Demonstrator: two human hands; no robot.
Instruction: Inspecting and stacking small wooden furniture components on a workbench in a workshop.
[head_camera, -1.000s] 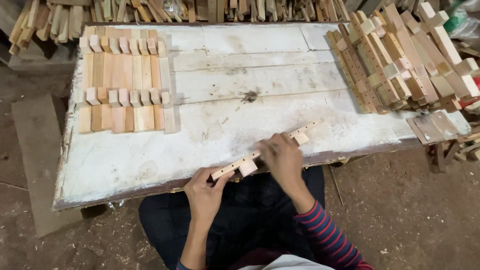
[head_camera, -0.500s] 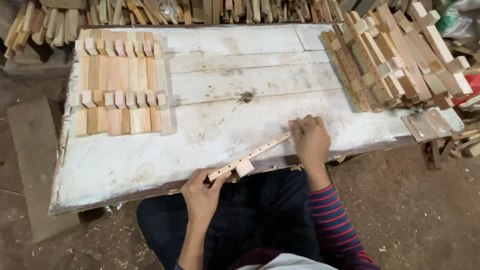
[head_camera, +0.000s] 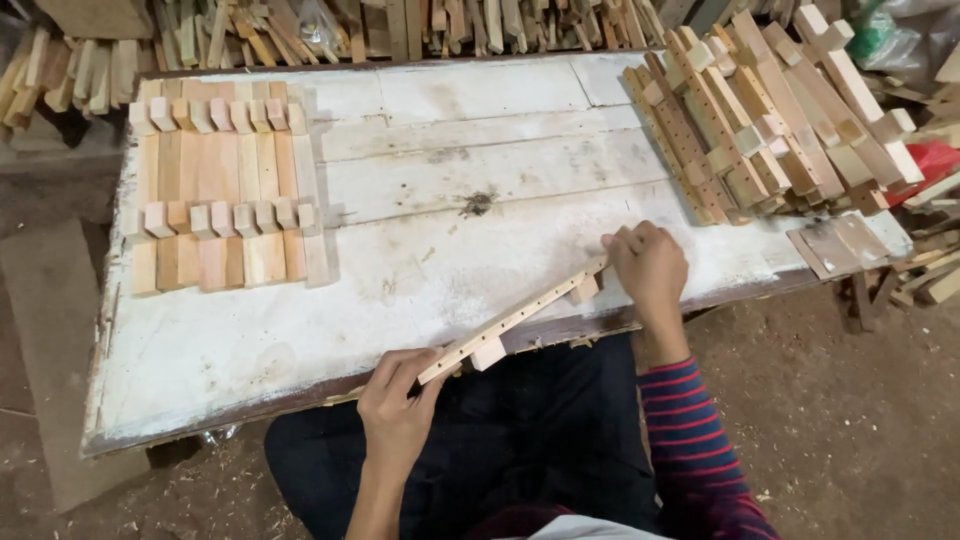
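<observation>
1. Head view: a person holds a long wooden strip (head_camera: 515, 318), drilled with a row of holes and carrying two small blocks, slanted over the near edge of a worn white tabletop (head_camera: 420, 170).
2. The left hand (head_camera: 398, 402) grips the strip's near end; the right hand (head_camera: 648, 268) closes around its far end.
3. A tidy row of finished strips (head_camera: 222, 190) lies at the tabletop's left; a loose pile of similar strips (head_camera: 770, 110) fills its right corner.
</observation>
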